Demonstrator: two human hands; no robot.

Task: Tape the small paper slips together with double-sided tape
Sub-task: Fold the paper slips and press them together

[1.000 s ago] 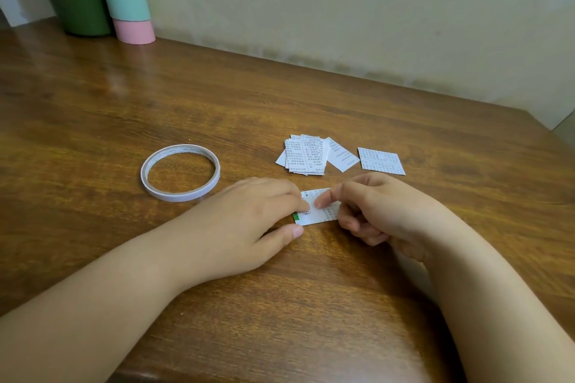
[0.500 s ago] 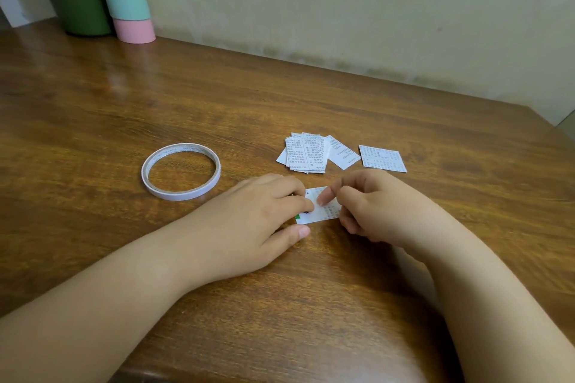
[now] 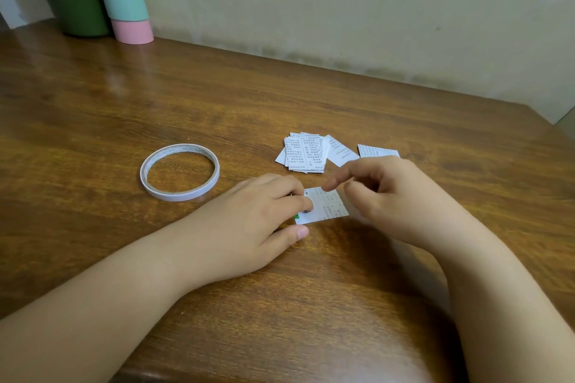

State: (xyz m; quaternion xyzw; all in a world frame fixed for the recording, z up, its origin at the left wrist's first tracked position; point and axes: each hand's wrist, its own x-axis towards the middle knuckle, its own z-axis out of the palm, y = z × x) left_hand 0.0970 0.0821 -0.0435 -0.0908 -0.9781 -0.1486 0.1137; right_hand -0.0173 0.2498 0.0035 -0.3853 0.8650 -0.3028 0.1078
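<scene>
Left hand (image 3: 249, 221) fingers pin slip (image 3: 325, 207) to desk (image 3: 311, 305); right hand (image 3: 389, 196) hovers, fingers loosely curled, empty. I judge pressing step; next, tape roll (image 3: 179, 172).

A: Slips?
B: One small printed white slip (image 3: 325, 207) flat on the table, green mark at its left corner. Behind it, a loose overlapping pile of slips (image 3: 305, 152), print up; one separate slip (image 3: 378, 151) just right of the pile.
A: Tape?
B: White double-sided tape roll (image 3: 179, 172), thin ring lying flat, left of the slips, well apart.
</scene>
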